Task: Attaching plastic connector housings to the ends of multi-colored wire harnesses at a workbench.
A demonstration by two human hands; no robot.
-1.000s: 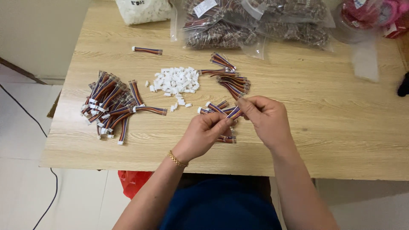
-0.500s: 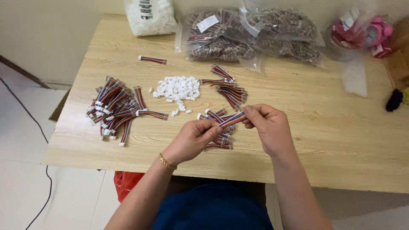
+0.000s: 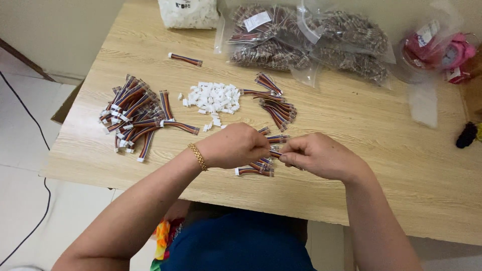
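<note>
Both hands meet over the near middle of the wooden table (image 3: 381,150). Left hand (image 3: 233,145), gold bracelet (image 3: 199,156) on the wrist, is curled almost shut, fingertips pinched on a short multicoloured ribbon cable (image 3: 275,153). Right hand (image 3: 321,156) is curled the same way, fingertips pinched on the other end of that cable. Only a small bit of the cable shows in the gap between the two hands; what's at its ends is hidden by the fingers.

Just under and beside the left hand lies a small loose bunch of similar cables (image 3: 256,169), some with white plugs showing. More loose cables (image 3: 276,105) are spread just beyond the hands, towards the middle of the table. Next to them, to the left, sits a heap of small white plastic connectors (image 3: 213,97). Further left is a big pile of cables with white ends (image 3: 133,118), well apart from the hands. One single cable (image 3: 186,59) lies alone near the far left part.

At the far edge: a white bag (image 3: 188,12), clear plastic bags full of cables (image 3: 306,42), and a clear bag with pink things (image 3: 437,50) at the right. A dark small object (image 3: 467,134) sits at the right edge. A black cord (image 3: 25,120) runs across the floor to the left.
</note>
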